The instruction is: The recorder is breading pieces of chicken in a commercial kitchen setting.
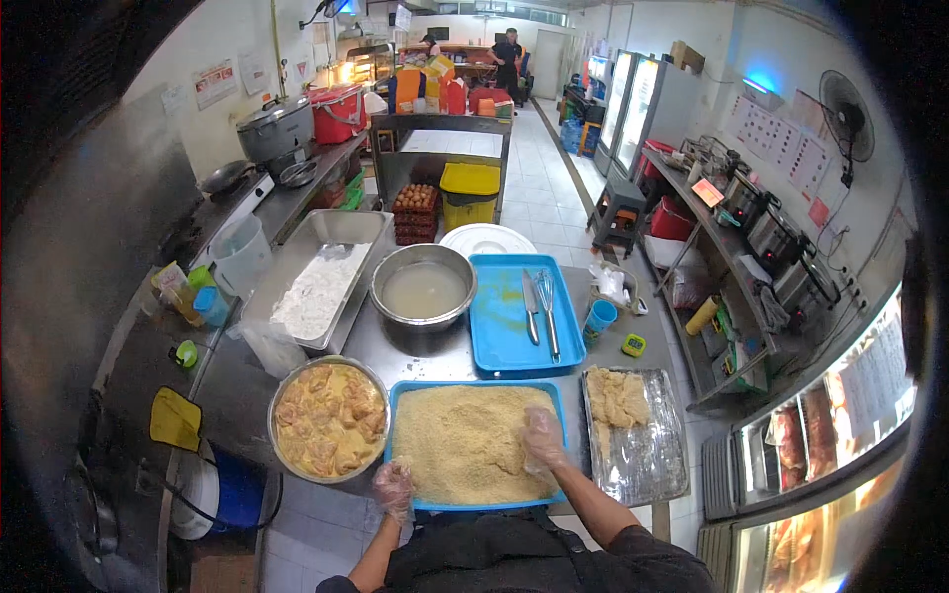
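Note:
A blue tray (478, 507) filled with breadcrumbs (467, 437) lies right before me. My left hand (393, 488), in a clear plastic glove, is at its near left corner with the fingers curled; whether it grips the rim is unclear. My right hand (543, 439), gloved too, rests on the crumbs at the right side, its fingertips partly hidden. To the left, a round metal bowl (276, 439) holds raw meat pieces (330, 419) in yellowish batter. On the right, breaded pieces (617, 398) lie on a plastic-lined metal tray (641, 474).
A second blue tray (493, 337) holds a kitchen knife (531, 307) and a whisk (548, 311). Beyond the bowl stand a steel pan of white flour (319, 289) and a bowl of cloudy liquid (424, 293). A timer (633, 345) and blue cup (599, 321) sit right. Two people are far back.

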The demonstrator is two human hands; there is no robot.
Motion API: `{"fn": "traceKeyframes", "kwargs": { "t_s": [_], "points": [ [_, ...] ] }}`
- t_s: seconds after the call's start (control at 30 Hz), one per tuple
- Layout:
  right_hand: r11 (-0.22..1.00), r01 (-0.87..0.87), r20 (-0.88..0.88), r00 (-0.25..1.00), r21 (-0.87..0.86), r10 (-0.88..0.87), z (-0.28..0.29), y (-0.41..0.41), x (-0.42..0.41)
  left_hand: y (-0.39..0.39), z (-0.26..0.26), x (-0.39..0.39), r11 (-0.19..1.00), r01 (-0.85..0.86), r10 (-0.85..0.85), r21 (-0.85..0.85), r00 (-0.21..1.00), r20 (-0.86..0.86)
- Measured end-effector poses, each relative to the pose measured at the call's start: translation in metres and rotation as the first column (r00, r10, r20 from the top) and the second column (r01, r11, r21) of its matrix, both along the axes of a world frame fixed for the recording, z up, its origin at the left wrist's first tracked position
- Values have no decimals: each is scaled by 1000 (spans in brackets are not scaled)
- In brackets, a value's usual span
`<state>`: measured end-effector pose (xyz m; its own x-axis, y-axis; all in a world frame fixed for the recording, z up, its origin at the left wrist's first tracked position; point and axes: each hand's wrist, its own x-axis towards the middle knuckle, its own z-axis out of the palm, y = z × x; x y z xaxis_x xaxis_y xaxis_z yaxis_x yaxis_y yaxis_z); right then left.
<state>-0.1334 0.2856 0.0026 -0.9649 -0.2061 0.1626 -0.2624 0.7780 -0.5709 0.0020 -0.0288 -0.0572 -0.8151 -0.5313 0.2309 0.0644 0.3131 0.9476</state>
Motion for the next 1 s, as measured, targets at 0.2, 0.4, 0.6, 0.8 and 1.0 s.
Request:
{"fn": "traceKeyframes", "kwargs": {
  "t_s": [0.2, 0.4, 0.6, 0.8, 1.0],
  "points": [
    [969, 168, -105, 983, 183, -150, 12, -31, 13, 8, 17, -4, 979, -11, 9, -203, 1000, -8],
    [839, 286, 377, 920, -463, -105, 7, -25, -2, 5, 7, -3, 987, -78, 73, -142, 997, -37],
    [968, 144, 617, 786, -205, 14, 34, -26, 1, 10, 33, -6, 972, -49, 58, -231, 998, 30],
    [885, 28, -235, 968, 465, 93, 22, -79, 35, 10, 43, 1, 991, -6, 15, -136, 998, 68],
    [901, -205, -12, 974, 383, 227, 5, -57, 25, 4, 16, 2, 994, -39, 52, -105, 991, 124]
  ]
}}
